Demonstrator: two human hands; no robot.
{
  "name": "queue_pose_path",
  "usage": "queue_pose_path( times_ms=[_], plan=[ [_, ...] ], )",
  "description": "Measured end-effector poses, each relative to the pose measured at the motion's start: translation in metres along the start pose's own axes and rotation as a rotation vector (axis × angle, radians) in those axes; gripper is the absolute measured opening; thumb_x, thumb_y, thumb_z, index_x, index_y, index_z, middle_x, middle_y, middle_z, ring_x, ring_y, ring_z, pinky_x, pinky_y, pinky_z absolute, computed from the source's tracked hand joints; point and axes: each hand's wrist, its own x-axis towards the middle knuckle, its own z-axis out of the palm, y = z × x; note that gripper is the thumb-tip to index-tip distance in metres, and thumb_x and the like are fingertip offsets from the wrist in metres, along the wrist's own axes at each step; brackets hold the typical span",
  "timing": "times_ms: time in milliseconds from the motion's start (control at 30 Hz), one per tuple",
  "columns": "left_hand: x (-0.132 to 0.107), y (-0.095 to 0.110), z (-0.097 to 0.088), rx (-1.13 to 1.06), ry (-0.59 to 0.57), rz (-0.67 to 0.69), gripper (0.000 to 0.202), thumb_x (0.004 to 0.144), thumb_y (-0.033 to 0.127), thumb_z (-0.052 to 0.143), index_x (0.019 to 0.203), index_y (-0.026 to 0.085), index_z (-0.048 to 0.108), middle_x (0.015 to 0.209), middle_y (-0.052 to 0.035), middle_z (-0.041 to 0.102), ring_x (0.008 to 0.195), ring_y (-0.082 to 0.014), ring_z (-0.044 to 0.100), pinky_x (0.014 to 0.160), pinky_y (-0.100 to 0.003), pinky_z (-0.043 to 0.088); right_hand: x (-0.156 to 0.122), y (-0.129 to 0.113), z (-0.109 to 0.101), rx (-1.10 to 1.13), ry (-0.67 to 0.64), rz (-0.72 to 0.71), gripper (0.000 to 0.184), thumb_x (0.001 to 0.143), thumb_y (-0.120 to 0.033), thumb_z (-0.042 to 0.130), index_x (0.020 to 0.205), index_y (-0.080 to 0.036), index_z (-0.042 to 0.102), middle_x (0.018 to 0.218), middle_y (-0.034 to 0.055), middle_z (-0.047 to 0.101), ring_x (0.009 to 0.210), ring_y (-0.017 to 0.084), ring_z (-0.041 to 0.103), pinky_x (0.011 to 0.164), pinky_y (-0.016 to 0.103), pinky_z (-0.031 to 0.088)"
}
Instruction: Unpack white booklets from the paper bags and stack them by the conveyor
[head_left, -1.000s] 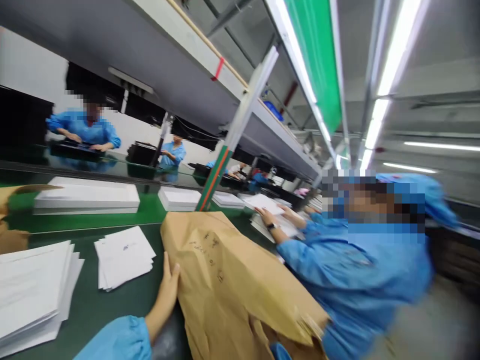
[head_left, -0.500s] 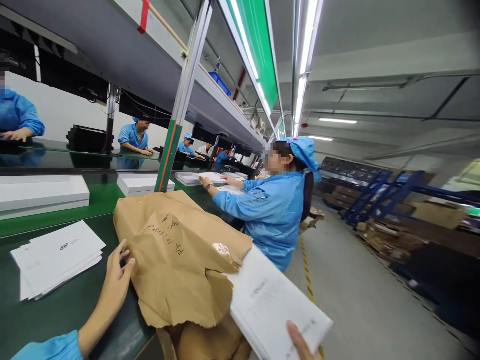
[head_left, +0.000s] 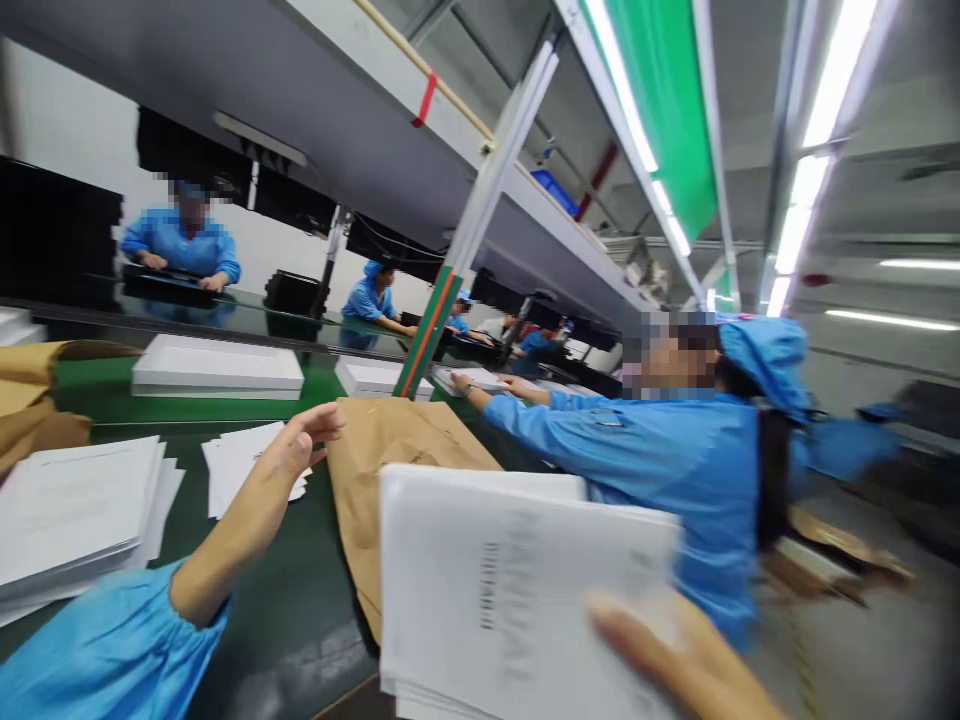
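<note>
We are holding a thick stack of white printed sheets out past the near edge of the surface, our right hand with fingers clamped on its lower corner. Already clear of the torn brown paper wrapper, the stack is not yet set down. Our left hand is hovering beside the wrapper, fingers loosely apart. The sheets are looking flat and crisp.

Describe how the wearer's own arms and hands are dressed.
The left arm wears a loose bright-blue sleeve, gathered at an elastic cuff partway up the forearm. The left hand is bare: no glove, ring or watch visible. The right hand is also bare, blurred at the bottom edge; its sleeve is out of view.
</note>
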Motion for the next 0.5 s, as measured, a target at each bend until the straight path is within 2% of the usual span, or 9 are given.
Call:
queue_pose_path(
  times_ms=[67,100,167,233,300,400,467,500],
  plan=[
    [-0.005,0.010,-0.018,0.055,-0.124,-0.017,0.066,0.070,0.066,0.044,0.119,0.023,0.038,0.117,-0.0066,0.045,0.111,-0.0269,0.036,0.094,-0.040,0.028,0.027,-0.031,0.049,-0.195,-0.394,-0.196,0.061,0.064,-0.050,0.054,0.114,-0.017,0.042,0.109,0.0095,0.052,0.090,0.027,0.053,0.077,0.038,0.044],
    [-0.011,0.009,-0.026,0.088,-0.182,-0.047,0.072,0.065,0.064,0.053,0.122,0.024,0.035,0.121,-0.0062,0.043,0.114,-0.0273,0.033,0.096,-0.040,0.025,0.039,-0.042,0.073,-0.275,-0.546,-0.303,0.054,0.069,-0.043,0.051,0.114,-0.016,0.041,0.110,0.0078,0.051,0.095,0.024,0.050,0.083,0.036,0.041],
    [-0.024,-0.004,-0.037,0.135,-0.249,-0.123,0.078,0.063,0.053,0.065,0.125,0.024,0.028,0.128,-0.0047,0.035,0.118,-0.0258,0.028,0.099,-0.039,0.020,0.057,-0.056,0.116,-0.433,-0.708,-0.489,0.043,0.071,-0.031,0.051,0.110,-0.013,0.045,0.107,0.0077,0.052,0.097,0.022,0.048,0.087,0.035,0.038],
    [-0.037,-0.024,-0.044,0.131,-0.264,-0.171,0.079,0.064,0.044,0.068,0.126,0.020,0.026,0.129,-0.0058,0.032,0.117,-0.0245,0.029,0.099,-0.036,0.020,0.069,-0.059,0.147,-0.607,-0.759,-0.636,0.039,0.069,-0.021,0.054,0.106,-0.011,0.048,0.104,0.0094,0.053,0.096,0.024,0.048,0.086,0.037,0.037],
    [-0.048,-0.043,-0.049,0.096,-0.267,-0.184,0.077,0.066,0.041,0.066,0.126,0.017,0.024,0.124,-0.0080,0.038,0.110,-0.0242,0.039,0.094,-0.034,0.029,0.076,-0.057,0.163,-0.743,-0.768,-0.734,0.043,0.067,-0.017,0.057,0.108,-0.011,0.047,0.106,0.0106,0.052,0.098,0.025,0.046,0.086,0.037,0.036],
    [-0.060,-0.063,-0.051,0.082,-0.230,-0.169,0.081,0.066,0.039,0.066,0.128,0.015,0.019,0.128,-0.0086,0.032,0.115,-0.0232,0.030,0.098,-0.032,0.022,0.083,-0.043,0.163,-0.822,-0.722,-0.736,0.061,0.066,-0.022,0.061,0.121,-0.013,0.038,0.119,0.0105,0.043,0.109,0.026,0.037,0.093,0.040,0.029],
    [-0.066,-0.071,-0.050,0.092,-0.209,-0.176,0.086,0.063,0.033,0.070,0.128,0.015,0.017,0.132,-0.0078,0.024,0.120,-0.0231,0.021,0.101,-0.032,0.014,0.090,-0.024,0.152,-0.737,-0.664,-0.655,0.075,0.064,-0.031,0.063,0.127,-0.014,0.027,0.125,0.0106,0.036,0.114,0.027,0.030,0.097,0.042,0.022],
    [-0.067,-0.073,-0.049,0.094,-0.204,-0.187,0.086,0.063,0.030,0.070,0.129,0.017,0.017,0.132,-0.0073,0.024,0.120,-0.0233,0.020,0.101,-0.032,0.014,0.094,-0.012,0.147,-0.625,-0.645,-0.598,0.083,0.063,-0.038,0.063,0.130,-0.014,0.020,0.126,0.0113,0.033,0.116,0.027,0.027,0.098,0.041,0.021]
  ],
)
